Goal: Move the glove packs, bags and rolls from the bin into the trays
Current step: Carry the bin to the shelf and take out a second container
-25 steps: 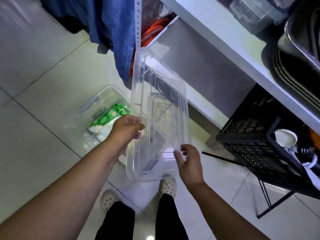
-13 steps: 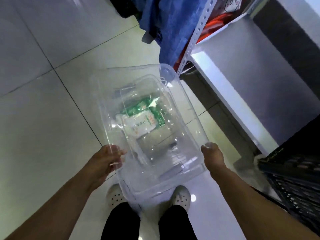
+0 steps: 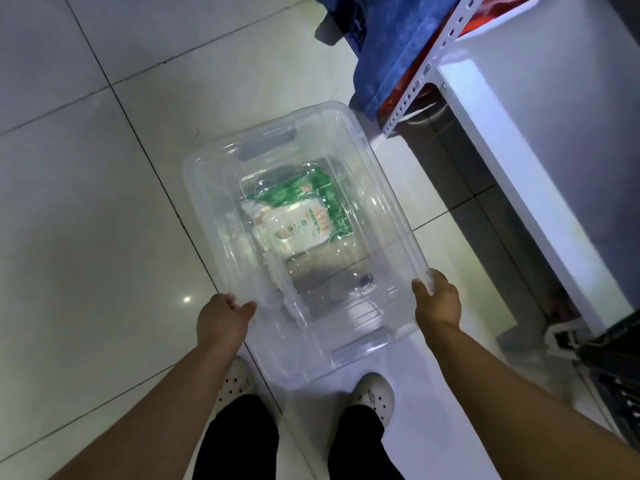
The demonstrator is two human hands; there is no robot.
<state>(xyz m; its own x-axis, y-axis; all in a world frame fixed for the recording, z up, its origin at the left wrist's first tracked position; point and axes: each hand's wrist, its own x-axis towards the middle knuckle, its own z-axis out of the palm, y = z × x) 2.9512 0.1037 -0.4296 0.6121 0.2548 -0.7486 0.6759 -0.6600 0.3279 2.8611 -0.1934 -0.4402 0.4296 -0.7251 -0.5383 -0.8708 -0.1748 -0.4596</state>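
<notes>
Levelled out since a second ago, the clear tray (image 3: 346, 341) hangs between both hands; the left hand (image 3: 225, 320) and right hand (image 3: 438, 303) grip its side rims. Green-and-white packs (image 3: 298, 216) lie beyond the hands, in the bin (image 3: 266, 147) beneath.

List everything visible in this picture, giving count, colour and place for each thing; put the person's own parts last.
clear bin: one, transparent, centre, held at its near corners; a second clear container may lie under it, hard to tell
packs: at least two, green and white, seen through the clear plastic
blue cloth: one, hanging top right
shelf rack: one, white, right
crate: one, black, lower right edge
floor: pale glossy tiles
shoes: two, white, bottom
trousers: black, bottom
left hand: grips the bin's near left corner
right hand: grips its near right corner
</notes>
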